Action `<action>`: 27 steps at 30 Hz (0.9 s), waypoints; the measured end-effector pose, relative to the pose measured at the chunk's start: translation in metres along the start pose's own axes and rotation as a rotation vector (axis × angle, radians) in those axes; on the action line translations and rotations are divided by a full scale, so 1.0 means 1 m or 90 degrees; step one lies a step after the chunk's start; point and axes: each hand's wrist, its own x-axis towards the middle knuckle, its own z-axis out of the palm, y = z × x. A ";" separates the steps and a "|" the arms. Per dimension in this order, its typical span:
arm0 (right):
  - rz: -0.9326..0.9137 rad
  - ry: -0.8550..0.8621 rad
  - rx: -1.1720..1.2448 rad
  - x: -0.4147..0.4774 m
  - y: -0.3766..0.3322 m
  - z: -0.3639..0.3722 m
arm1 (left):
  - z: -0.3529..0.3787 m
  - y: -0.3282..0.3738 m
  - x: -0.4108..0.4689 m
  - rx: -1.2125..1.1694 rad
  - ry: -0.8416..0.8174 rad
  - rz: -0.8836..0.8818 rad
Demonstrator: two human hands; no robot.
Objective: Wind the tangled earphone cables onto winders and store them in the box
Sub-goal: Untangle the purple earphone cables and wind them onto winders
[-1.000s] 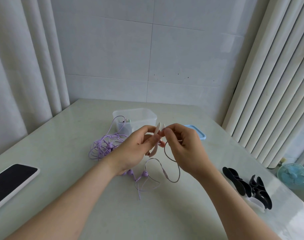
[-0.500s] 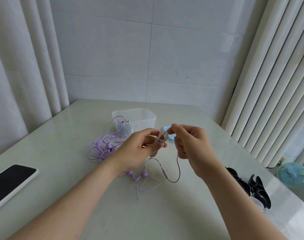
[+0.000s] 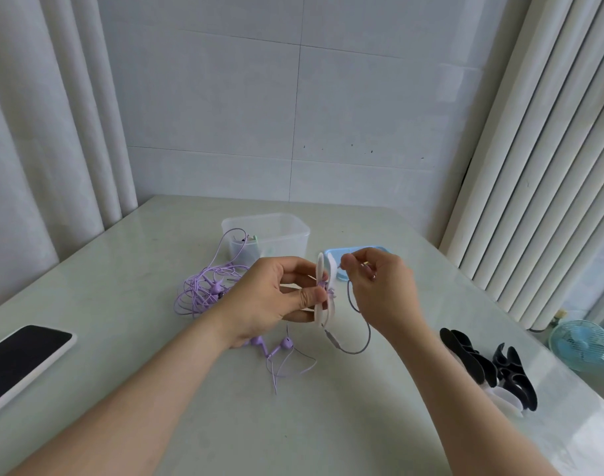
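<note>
My left hand (image 3: 269,297) pinches a white winder (image 3: 324,290) upright above the table, with a few turns of purple cable around its waist. My right hand (image 3: 379,283) holds the free end of that purple earphone cable (image 3: 359,341), which loops down beneath both hands. Its two purple earbuds (image 3: 276,347) lie on the table below my left hand. A tangled pile of purple earphones (image 3: 204,290) rests to the left. The clear plastic box (image 3: 269,235) stands behind, with a cable trailing out over its left rim.
A blue lid (image 3: 348,255) lies right of the box, partly behind my right hand. Spare black and white winders (image 3: 489,372) sit at the table's right edge. A phone (image 3: 18,352) lies at the left edge. A small blue fan (image 3: 582,341) stands beyond the table.
My right hand has carried the cable end around the winder and out to the right. The winder now shows upright between the hands, and the hanging loop has shortened.
</note>
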 end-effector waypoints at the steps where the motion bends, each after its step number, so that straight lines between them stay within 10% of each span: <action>1: -0.018 -0.013 -0.049 0.000 0.003 0.000 | 0.000 -0.001 0.000 -0.007 0.006 0.001; 14: -0.163 -0.305 -0.228 -0.016 -0.007 0.006 | -0.012 -0.002 0.005 0.098 0.200 0.055; 27: -0.194 -0.164 0.114 -0.027 -0.032 -0.002 | -0.013 -0.008 0.008 0.122 0.148 0.056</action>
